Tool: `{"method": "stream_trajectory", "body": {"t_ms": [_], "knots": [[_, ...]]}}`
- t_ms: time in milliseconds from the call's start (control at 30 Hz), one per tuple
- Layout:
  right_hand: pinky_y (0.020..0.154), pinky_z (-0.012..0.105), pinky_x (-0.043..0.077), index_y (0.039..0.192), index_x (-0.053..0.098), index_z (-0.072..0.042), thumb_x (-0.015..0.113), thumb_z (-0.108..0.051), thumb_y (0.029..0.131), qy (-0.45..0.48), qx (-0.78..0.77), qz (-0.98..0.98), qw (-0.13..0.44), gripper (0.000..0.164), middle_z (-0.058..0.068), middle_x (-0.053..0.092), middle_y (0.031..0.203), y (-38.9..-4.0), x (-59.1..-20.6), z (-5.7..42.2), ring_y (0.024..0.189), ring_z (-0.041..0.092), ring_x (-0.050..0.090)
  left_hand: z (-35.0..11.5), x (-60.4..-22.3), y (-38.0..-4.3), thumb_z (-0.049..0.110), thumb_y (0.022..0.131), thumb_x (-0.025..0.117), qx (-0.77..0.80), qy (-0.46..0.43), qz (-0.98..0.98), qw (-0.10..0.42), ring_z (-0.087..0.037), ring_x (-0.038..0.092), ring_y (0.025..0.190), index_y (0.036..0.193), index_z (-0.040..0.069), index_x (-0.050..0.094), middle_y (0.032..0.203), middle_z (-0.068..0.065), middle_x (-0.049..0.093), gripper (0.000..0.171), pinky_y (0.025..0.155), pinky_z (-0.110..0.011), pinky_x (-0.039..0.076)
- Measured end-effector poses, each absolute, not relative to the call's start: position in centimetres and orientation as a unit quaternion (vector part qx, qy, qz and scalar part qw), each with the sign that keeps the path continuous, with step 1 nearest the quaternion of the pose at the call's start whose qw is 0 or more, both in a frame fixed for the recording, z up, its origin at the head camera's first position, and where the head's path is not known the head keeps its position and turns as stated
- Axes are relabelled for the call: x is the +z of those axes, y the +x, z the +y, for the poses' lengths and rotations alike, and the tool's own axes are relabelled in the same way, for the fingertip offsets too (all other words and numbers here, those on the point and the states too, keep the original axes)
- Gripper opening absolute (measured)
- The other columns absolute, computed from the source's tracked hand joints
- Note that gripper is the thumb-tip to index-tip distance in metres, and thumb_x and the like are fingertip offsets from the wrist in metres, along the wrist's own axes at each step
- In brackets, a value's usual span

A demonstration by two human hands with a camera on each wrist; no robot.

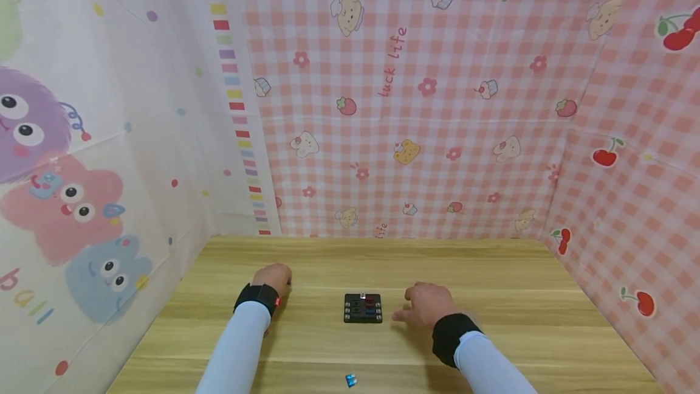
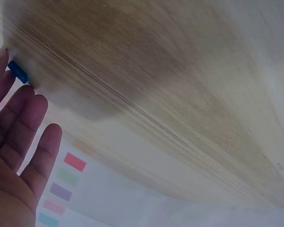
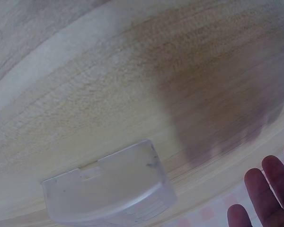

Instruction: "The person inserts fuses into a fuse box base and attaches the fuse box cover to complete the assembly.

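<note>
On the wood-grain table [image 1: 306,345], the left hand [image 1: 270,278] is pinching a blue plastic fuse [image 2: 18,72], right hand [image 1: 429,306] loose-fingered, seemingly mid-loading and needing to reach the black rectangular block [image 1: 363,309].

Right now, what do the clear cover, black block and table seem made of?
Clear cover: probably smooth plastic; it is see-through with a soft sheen.
Black block: likely plastic, with bright, metal-looking terminals along both sides.
Table: wood or wood-look laminate, smooth-looking; grain shows.
</note>
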State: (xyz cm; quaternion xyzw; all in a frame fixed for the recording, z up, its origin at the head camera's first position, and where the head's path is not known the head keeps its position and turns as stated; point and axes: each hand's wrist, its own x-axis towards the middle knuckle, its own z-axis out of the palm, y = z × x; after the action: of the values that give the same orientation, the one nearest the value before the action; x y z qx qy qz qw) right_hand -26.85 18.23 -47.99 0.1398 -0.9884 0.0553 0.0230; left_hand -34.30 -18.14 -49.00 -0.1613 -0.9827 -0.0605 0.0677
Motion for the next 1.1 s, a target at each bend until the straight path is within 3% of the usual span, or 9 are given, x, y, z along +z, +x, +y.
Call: {"method": "stream_trajectory", "body": {"t_ms": [267,533,1100], "knots": [[0.082,0.045,0.052,0.101,0.074,-0.011,0.076,-0.059,0.078,0.141,0.052,-0.988,0.028,0.054,0.004,0.07,0.097,-27.04,-48.33,18.43,0.092,0.025,0.065,-17.99,-49.08,-34.54,0.003,0.077,0.078,-0.052,-0.168,-0.982,0.069,-0.017,0.058,0.063,0.066,0.013,0.068,0.067,0.001,0.064,0.018,0.063,-0.039,0.051],[0.082,0.046,0.052,0.1,0.074,-0.01,0.076,-0.059,0.078,0.141,0.056,-0.988,0.029,0.054,0.004,0.07,0.096,-27.04,-48.4,18.52,0.092,0.026,0.065,-17.74,-48.89,-34.33,-0.002,0.076,0.075,-0.064,-0.167,-0.981,0.071,-0.015,0.048,0.062,0.064,0.013,0.064,0.065,0.002,0.057,0.022,0.06,-0.035,0.045],[0.084,0.046,0.051,0.102,0.074,-0.01,0.075,-0.059,0.079,0.135,0.056,-0.989,0.017,0.054,0.004,0.069,0.098,-27.07,-48.31,18.57,0.094,0.025,0.065,-17.65,-49.21,-34.71,-0.003,0.077,0.073,-0.058,-0.178,-0.98,0.073,-0.014,0.051,0.062,0.062,0.014,0.067,0.066,0.002,0.061,0.023,0.061,-0.036,0.049]]}}
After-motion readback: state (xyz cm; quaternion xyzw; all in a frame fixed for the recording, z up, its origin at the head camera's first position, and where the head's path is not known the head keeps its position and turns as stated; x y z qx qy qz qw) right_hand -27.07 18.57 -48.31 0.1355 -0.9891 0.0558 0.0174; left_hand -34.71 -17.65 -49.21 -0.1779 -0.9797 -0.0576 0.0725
